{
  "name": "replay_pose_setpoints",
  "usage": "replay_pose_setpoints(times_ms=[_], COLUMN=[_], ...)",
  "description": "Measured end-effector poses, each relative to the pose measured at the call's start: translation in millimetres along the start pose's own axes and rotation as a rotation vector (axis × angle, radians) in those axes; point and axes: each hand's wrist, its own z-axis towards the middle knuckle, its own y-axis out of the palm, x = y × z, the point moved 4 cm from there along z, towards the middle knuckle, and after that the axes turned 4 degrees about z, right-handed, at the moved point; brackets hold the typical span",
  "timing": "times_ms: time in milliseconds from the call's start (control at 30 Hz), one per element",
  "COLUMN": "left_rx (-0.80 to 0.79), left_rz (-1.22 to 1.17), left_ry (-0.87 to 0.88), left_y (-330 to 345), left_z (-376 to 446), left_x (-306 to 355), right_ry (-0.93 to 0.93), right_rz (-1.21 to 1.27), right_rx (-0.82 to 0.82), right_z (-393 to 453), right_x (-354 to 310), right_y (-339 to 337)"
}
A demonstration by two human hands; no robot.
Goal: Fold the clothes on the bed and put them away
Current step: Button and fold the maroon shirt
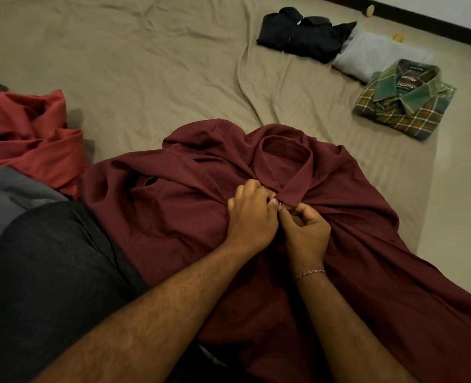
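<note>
A maroon collared shirt lies spread and rumpled on the beige sheet, its collar pointing away from me. My left hand and my right hand meet just below the collar, both pinching the shirt's front edge at the top button. Three folded garments sit at the far right: a black shirt, a white one and a green plaid shirt.
A crumpled red garment lies at the left, with a grey-blue cloth below it. My knee in dark trousers is at the lower left. Bare tiled floor runs along the right, ending at a dark skirting.
</note>
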Motion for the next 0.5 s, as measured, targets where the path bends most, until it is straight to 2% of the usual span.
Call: replay_pose_setpoints(times_ms=[333,500], left_rx=[-0.047,-0.047], left_rz=[-0.027,-0.035], left_ry=[-0.019,-0.039], left_y=[3,0], left_z=[2,4], left_x=[-4,-5], right_ry=[-0.093,-0.012], right_rz=[-0.337,-0.329], right_rx=[0.081,0.021], right_z=[2,9], right_x=[-7,-2], right_y=[-4,-6])
